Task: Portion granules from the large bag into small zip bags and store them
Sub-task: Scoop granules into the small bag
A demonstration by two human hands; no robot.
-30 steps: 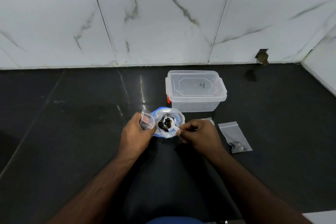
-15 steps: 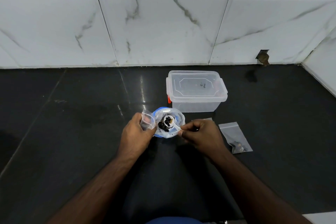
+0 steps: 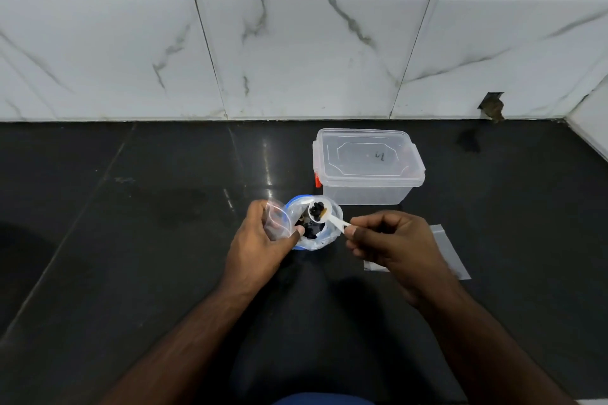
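Just left of centre, a small zip bag is pinched in the grip of the left hand, its mouth apparently only partly open; a narrow or collapsed mouth could send granules onto the dark floor. At centre, the large bag sits open and unsupported, so a nudge could tip it. A heaped white scoop is held above it by its handle, pinched in the grip of the right hand; tilting during transfer could spill granules. Upper right of centre, the lidded container is closed, and at right a zip bag lies flat
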